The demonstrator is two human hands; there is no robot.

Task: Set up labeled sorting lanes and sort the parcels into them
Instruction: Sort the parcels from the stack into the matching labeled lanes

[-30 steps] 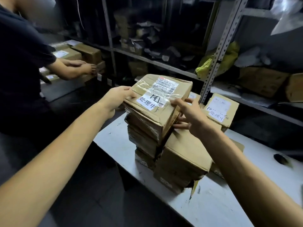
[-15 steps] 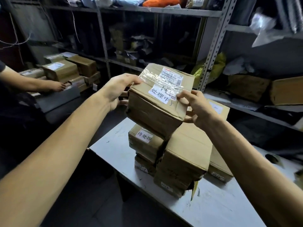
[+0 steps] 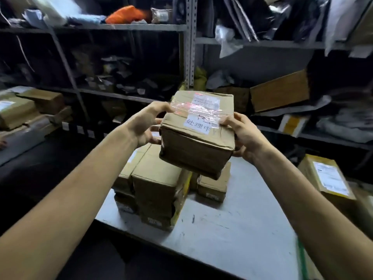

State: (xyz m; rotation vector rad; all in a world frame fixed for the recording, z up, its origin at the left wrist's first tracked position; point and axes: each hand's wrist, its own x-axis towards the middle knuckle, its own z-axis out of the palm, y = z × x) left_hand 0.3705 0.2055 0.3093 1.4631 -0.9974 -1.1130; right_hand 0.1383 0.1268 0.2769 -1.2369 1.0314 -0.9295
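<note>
Two bare arms reached out over the grey desk and held one brown box up in the air, just above a pile of boxes on the desk's far left part. The left grip was curled round the box's left side with the thumb on its top edge. The right grip was curled round the right side with the thumb on top. The box was tipped, its top facing up and toward the person and its near right corner lowest. Which side was longest was hard to tell. Its top had two white labels under shiny tape: a hand-written label near the front and a printed label farther back. The pile showed about five boxes, though some were hidden. One more box lay at the desk's right edge.
</note>
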